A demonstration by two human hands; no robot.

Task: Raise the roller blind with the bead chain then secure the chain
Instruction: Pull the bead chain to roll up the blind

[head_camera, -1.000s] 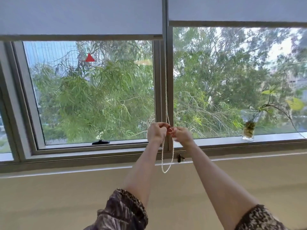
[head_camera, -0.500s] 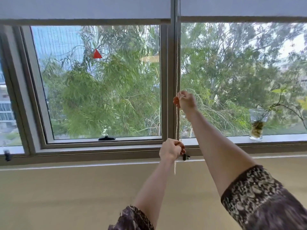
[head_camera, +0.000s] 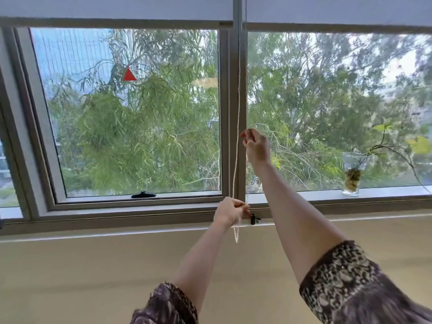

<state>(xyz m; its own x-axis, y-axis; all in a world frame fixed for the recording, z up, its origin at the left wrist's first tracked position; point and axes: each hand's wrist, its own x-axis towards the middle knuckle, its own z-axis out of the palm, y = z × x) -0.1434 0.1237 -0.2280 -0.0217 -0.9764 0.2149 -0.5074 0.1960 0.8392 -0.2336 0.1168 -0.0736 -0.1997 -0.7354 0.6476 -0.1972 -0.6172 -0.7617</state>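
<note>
A white bead chain (head_camera: pixel 236 146) hangs down the central window post. My left hand (head_camera: pixel 230 210) is closed on it low down, at sill height, with the chain's loop end dangling just below. My right hand (head_camera: pixel 256 146) is raised higher, its fingers pinched on the chain's other strand. The grey roller blind (head_camera: pixel 117 8) over the left pane is rolled up near the top of the frame. A second blind (head_camera: pixel 339 9) covers the top of the right pane. A small black chain clip (head_camera: pixel 253 218) is fixed to the sill just right of my left hand.
A glass vase (head_camera: pixel 351 175) with a leafy cutting stands on the right sill. A black window handle (head_camera: pixel 143 194) sits at the bottom of the left pane. A red triangle sticker (head_camera: pixel 129 74) is on the glass. Beige wall fills the space below the sill.
One second ago both hands met on the chain at sill height. My right hand has since gone up the chain, my left stayed low, and the left blind's bottom edge sits higher.
</note>
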